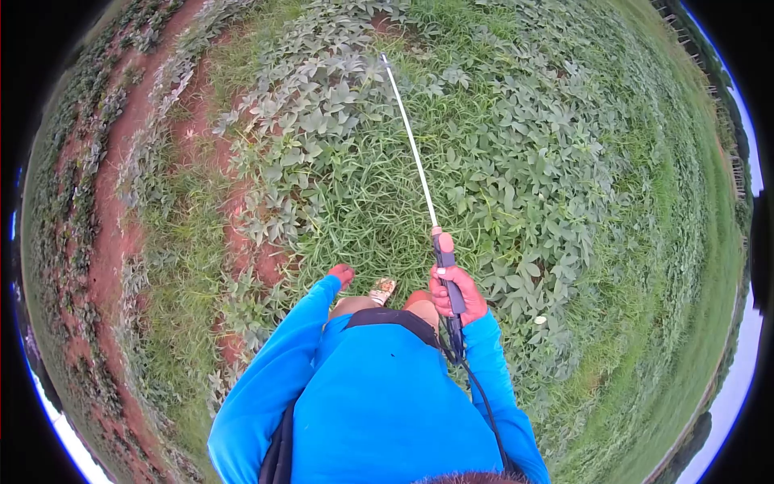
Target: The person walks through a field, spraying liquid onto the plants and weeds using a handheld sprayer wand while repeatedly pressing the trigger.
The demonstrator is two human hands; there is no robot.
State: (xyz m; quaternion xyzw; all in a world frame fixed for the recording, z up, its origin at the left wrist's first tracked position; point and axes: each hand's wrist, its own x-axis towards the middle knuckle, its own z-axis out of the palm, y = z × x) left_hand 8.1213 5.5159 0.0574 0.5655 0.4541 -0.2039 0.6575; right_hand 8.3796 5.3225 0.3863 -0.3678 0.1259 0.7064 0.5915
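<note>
My right hand is closed around the dark handle of a sprayer wand. The wand's long pale tube points forward and slightly left, its tip above the leafy plants. From the handle's lower end a thin black hose runs back along my right sleeve. My left hand hangs low at my left side, near my thigh and above the grass. Its fingers point away from me and are mostly hidden, and I see no object at it.
Broad-leaved plants and tall grass surround me. Strips of bare reddish soil run along the left. A patterned boot or shoe shows between my legs. A fence line stands at the far right edge.
</note>
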